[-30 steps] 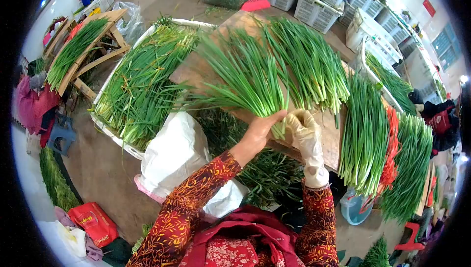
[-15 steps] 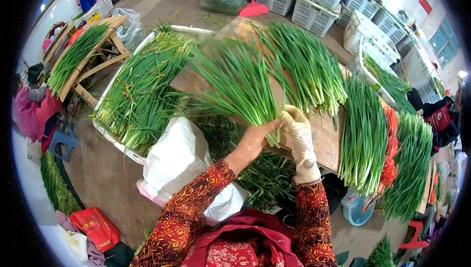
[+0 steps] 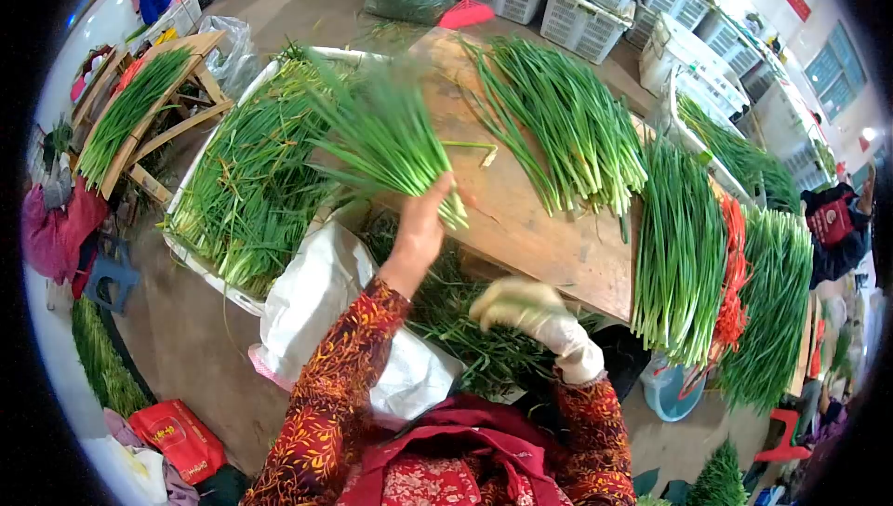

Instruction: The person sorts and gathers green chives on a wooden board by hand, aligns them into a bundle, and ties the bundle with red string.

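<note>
My bare left hand (image 3: pixel 420 227) grips a bunch of Chinese chives (image 3: pixel 386 134) near the pale stem ends, its leaf tips fanned out and blurred. It is over the left edge of the wooden board (image 3: pixel 521 227). My right hand (image 3: pixel 526 309), in a cream glove, hangs lower, apart from the bunch, above a heap of dark green leaves (image 3: pixel 446 311). Motion smears its fingers. One loose stalk (image 3: pixel 473 144) lies on the board beside the held bunch. A larger pile of chives (image 3: pixel 567 120) rests on the board's far right part.
Left of the board stands a white crate (image 3: pixel 219 273) heaped with chives, near a white sack (image 3: pixel 321 297). To the right lie more chives (image 3: pixel 684 255) and red ties (image 3: pixel 732 273). A blue bucket (image 3: pixel 672 394) sits below. White crates (image 3: pixel 581 22) are stacked behind.
My left hand has carried the chive bunch left and slightly up. My right hand has come away from the stems and dropped lower. A loose stalk now shows on the board.
</note>
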The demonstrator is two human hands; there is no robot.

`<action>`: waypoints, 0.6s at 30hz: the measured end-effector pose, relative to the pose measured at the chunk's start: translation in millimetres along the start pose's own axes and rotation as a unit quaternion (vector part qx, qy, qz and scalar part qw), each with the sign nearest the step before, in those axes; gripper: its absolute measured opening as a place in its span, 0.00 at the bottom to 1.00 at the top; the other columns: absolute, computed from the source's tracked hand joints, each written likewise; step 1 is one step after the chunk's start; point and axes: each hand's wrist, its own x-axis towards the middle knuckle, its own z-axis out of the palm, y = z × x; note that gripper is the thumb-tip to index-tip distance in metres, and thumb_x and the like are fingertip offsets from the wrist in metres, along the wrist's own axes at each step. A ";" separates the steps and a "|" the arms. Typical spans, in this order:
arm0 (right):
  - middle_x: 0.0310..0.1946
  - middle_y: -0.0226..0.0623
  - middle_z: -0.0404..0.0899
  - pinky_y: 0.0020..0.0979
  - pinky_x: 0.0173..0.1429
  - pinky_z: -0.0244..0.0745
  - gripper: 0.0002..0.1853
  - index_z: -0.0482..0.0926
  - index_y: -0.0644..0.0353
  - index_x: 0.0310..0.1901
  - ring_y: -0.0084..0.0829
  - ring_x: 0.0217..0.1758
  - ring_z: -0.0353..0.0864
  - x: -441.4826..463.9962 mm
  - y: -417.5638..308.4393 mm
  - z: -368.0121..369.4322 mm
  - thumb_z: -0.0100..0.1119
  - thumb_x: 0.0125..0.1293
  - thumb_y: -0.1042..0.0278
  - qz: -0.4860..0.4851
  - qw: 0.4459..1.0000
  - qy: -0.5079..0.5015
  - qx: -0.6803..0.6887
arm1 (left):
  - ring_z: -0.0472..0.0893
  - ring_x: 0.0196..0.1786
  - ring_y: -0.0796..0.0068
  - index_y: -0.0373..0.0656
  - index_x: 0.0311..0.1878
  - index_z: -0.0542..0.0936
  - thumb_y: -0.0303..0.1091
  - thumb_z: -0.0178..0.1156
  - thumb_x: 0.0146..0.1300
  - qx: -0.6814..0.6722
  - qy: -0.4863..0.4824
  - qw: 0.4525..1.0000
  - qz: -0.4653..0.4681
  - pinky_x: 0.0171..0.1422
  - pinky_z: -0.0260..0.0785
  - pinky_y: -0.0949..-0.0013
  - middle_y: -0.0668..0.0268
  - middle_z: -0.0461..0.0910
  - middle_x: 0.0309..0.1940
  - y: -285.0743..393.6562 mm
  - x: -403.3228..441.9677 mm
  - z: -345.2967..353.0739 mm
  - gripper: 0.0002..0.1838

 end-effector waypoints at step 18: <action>0.26 0.40 0.79 0.32 0.34 0.75 0.10 0.76 0.58 0.35 0.37 0.29 0.79 14.2 17.3 -64.1 0.57 0.58 0.61 -0.149 0.848 0.223 -0.457 | 0.70 0.32 0.83 0.42 0.44 0.72 0.40 0.55 0.62 -0.118 -0.063 0.989 0.056 0.38 0.67 0.75 0.71 0.71 0.31 20.6 -26.0 27.2 0.13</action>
